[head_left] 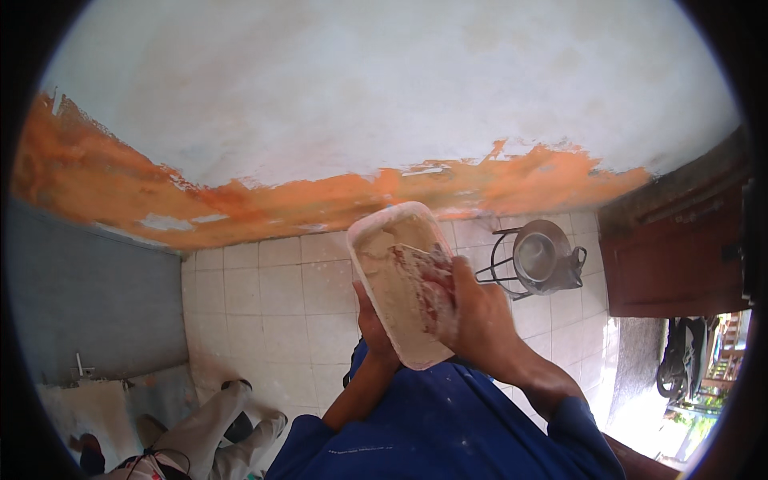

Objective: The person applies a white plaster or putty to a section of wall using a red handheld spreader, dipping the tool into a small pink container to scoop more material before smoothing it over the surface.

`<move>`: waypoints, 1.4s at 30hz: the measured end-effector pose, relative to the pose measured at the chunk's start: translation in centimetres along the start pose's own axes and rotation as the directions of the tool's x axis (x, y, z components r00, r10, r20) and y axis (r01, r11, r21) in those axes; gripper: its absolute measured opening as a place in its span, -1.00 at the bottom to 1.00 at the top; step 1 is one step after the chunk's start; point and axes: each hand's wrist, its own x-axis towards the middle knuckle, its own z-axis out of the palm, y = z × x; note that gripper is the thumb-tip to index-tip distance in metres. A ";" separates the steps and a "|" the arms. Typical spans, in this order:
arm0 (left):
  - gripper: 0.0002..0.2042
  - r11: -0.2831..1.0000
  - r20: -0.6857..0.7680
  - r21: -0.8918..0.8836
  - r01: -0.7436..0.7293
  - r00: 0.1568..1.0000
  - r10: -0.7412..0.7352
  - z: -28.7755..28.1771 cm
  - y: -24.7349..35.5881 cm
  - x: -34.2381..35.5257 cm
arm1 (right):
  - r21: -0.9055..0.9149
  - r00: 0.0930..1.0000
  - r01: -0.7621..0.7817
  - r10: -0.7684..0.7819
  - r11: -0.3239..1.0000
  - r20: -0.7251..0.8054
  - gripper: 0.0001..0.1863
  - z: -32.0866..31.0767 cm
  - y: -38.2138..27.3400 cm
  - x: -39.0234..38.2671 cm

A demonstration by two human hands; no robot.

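My left hand (pixel 373 324) grips a long, paste-smeared white tray (pixel 382 240) from underneath, holding it tilted in front of my chest. Inside the tray lies a flat scraper blade (pixel 414 268), coated in pale paste with reddish smears, and my right hand (pixel 478 308) is closed on its handle end. The wall (pixel 384 96) ahead is whitish above, with a rough orange band (pixel 320 200) along its base.
Pale floor tiles (pixel 272 296) run to the wall. A metal pot on a wire stand (pixel 538 256) sits to the right, beside a dark red wooden door (pixel 672 256). Another person's legs and shoes (pixel 216 424) are at lower left, near a grey wall (pixel 88 296).
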 end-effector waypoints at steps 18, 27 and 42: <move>-0.28 0.996 0.101 -0.078 0.047 0.994 -0.039 0.3 0.9 0.6 | 0.047 0.999 -0.016 0.018 0.999 -0.042 -0.71 -0.7 0.4 -0.1; -0.39 1.000 -0.026 0.024 0.002 1.000 -0.001 -1.3 0.4 1.0 | 0.053 0.998 -0.061 0.062 0.997 -0.024 -0.54 0.3 -0.3 -1.0; -0.40 0.992 0.059 -0.126 0.016 0.998 -0.008 0.6 -0.1 0.1 | 0.025 0.988 0.017 -0.020 1.000 0.155 -0.56 1.2 -0.1 0.6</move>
